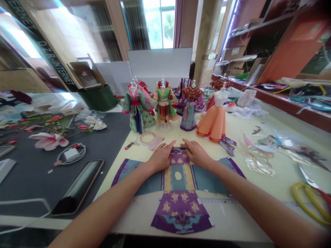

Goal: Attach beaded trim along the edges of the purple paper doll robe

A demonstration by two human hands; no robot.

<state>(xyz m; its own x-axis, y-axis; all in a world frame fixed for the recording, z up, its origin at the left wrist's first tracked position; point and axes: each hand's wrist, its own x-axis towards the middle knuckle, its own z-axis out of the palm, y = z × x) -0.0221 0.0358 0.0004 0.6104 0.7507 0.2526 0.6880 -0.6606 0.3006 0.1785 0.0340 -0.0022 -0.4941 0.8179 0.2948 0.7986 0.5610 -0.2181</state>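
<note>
I see both hands flat, fingers spread: left hand (161, 157) and right hand (197, 153) pressing top of paper robe cutout (178, 182), flat on surface (258, 179) w/ five dressed mannequins (165, 103) behind. Looks early: nothing folded or fitted yet.

the room is bright. daylight comes in from the window (160, 22) at the back, and it looks washed out white. the picture bends at the edges. the arms at the bottom and the yellow scissors (311, 203) look blurry.
</note>
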